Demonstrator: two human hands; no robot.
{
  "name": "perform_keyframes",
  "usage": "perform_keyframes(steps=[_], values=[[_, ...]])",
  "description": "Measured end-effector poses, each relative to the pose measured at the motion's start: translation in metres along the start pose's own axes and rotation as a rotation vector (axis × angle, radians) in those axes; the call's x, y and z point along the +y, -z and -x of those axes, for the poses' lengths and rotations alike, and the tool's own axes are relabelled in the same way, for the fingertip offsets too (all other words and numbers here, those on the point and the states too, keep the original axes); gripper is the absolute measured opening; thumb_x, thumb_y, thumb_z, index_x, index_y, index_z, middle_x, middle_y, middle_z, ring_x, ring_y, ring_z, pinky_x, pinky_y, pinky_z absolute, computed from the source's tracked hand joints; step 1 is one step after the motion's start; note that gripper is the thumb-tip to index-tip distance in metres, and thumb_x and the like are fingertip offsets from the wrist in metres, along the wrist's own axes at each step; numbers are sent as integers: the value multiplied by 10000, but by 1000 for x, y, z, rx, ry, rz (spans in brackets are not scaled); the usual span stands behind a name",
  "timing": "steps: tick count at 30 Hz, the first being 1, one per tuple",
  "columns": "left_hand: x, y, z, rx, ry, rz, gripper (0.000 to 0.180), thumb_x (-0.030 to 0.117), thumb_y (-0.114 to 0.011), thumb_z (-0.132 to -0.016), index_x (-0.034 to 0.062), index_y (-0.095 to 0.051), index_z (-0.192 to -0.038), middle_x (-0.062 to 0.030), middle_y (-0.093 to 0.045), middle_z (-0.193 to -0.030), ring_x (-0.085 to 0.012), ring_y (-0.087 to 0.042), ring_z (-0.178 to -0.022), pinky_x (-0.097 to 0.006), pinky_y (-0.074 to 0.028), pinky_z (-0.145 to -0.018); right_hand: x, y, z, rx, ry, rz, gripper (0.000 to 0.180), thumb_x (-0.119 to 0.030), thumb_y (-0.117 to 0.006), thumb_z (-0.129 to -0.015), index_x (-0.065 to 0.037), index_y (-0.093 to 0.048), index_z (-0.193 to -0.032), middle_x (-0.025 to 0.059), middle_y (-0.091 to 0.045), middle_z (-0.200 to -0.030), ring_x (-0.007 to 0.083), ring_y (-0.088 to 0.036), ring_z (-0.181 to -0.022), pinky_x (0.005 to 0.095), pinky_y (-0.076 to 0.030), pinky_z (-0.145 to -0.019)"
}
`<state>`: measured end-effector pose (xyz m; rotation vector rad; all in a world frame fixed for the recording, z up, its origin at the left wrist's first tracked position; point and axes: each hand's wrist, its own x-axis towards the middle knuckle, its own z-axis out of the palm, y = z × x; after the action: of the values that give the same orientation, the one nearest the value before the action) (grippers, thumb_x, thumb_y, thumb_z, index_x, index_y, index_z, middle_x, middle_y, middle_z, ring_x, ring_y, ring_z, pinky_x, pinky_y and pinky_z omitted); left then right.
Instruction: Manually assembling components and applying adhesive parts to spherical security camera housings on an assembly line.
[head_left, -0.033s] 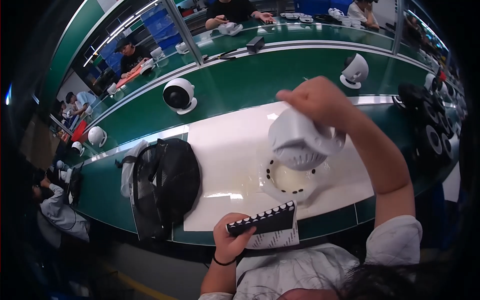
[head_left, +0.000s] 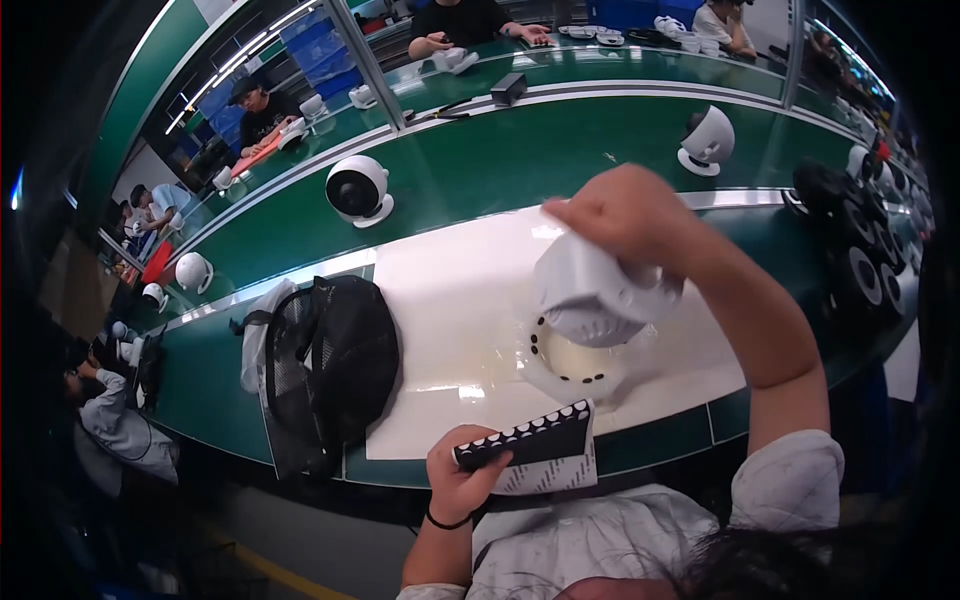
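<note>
Over the white work mat [head_left: 430, 300], my right hand [head_left: 632, 218] is closed on a white rounded device housing [head_left: 585, 290], tilted, with slots along its lower edge. Beneath it lies a pale ring-shaped fixture [head_left: 606, 388] bearing several small black dots; the housing hides its far side. Whether the two touch, I cannot tell. At the near edge of the mat, my left hand [head_left: 464, 470] pinches a folded sheet of black stick-on pads [head_left: 545, 437]. White round spots run along its top edge, and printed white backing hangs below.
A black mesh bag [head_left: 345, 365] lies left of the mat. White round devices on stands, one with a black front [head_left: 357, 190], another [head_left: 706, 140] farther right, stand on the green belt [head_left: 520, 150]. Black round parts [head_left: 865, 240] pile up at right. Co-workers sit across the line.
My right hand and the white housing have shifted slightly down and to the left. My left hand and the sheet of pads stay almost still.
</note>
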<state>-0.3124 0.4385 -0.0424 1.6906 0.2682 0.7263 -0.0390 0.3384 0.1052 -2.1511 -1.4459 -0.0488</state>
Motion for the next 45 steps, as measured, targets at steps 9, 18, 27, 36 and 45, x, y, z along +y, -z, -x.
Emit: perform_keyframes(steps=[9,18,27,36,45], values=[[6,-11,11,-23,-99,123,168,-79,-667,-643,-27,-574,-773,-103,-598,-762,-157,-547,-638,-251,-424,-569,-46,-36,28,-233,203,307,464,-343,-399,-871,-81,-624,-562,94,-548,-524,278,-522,-501,378,-395,-485],[15,-24,2,89,-102,117,150,-75,-661,-662,-34,-574,-778,-74,-583,-731,-128,-527,-632,-233,-408,-563,-38,-38,25,-250,172,209,399,-315,-428,-860,-77,-628,-610,80,-573,-586,256,-545,-560,361,-420,-542],[21,-29,1,182,-63,218,153,-82,-644,-701,-38,-560,-821,-57,-562,-712,-87,-490,-584,-204,-383,-521,-31,-26,91,211,642,-341,279,-110,-718,-660,-83,-571,-896,71,-586,-983,245,-552,-893,351,-414,-775],[24,-40,3,287,-214,302,207,-38,-687,-708,-24,-549,-861,-75,-574,-758,-89,-494,-635,-202,-389,-551,-25,-40,109,193,537,-372,185,-103,-687,-683,-100,-592,-842,25,-572,-850,227,-532,-908,356,-385,-803],[25,-41,8,317,-54,328,195,-46,-667,-722,-27,-547,-874,-41,-572,-766,-73,-498,-642,-193,-405,-576,-22,-39,112,394,752,-200,210,-76,-685,-667,-131,-616,-857,4,-584,-921,229,-537,-944,371,-369,-810]])
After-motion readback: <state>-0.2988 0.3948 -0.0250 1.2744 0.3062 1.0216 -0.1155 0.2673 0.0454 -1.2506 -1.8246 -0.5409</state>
